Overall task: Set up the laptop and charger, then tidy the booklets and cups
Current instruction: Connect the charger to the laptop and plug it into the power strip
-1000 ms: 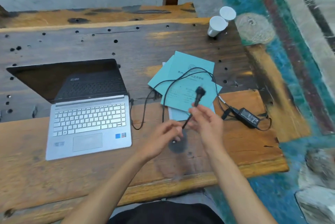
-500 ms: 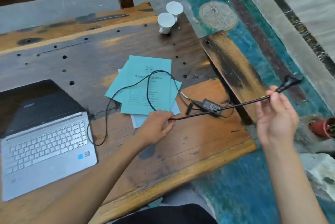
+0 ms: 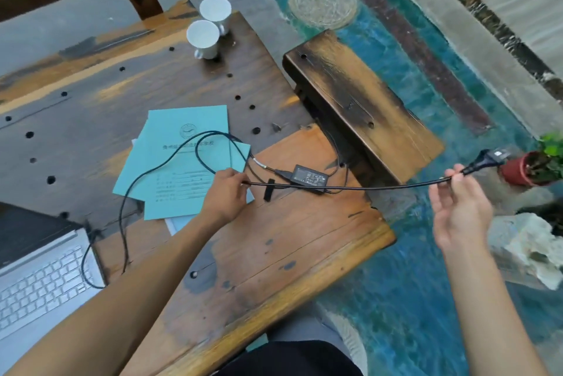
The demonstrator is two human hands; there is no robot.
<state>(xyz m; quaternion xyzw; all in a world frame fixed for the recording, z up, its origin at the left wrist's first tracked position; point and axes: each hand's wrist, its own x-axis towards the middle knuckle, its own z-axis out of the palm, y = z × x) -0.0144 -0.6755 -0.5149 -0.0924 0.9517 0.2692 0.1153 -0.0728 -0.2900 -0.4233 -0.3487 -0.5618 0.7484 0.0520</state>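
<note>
Left hand (image 3: 227, 193) pinches power cord (image 3: 350, 187) over table (image 3: 289, 254), right hand (image 3: 460, 208) pinches cord behind plug (image 3: 487, 159), remaining fingers relaxed

**Surface and contents**

Worn wooden surface (image 3: 274, 254), dark planks with drilled holes at the far side, orange-brown planks near. On it: open silver laptop (image 3: 39, 284) at left edge; fanned teal booklets (image 3: 182, 162) mid-surface; black charger brick (image 3: 309, 177) just right of them; two white cups (image 3: 208, 25) touching, far edge.
</note>
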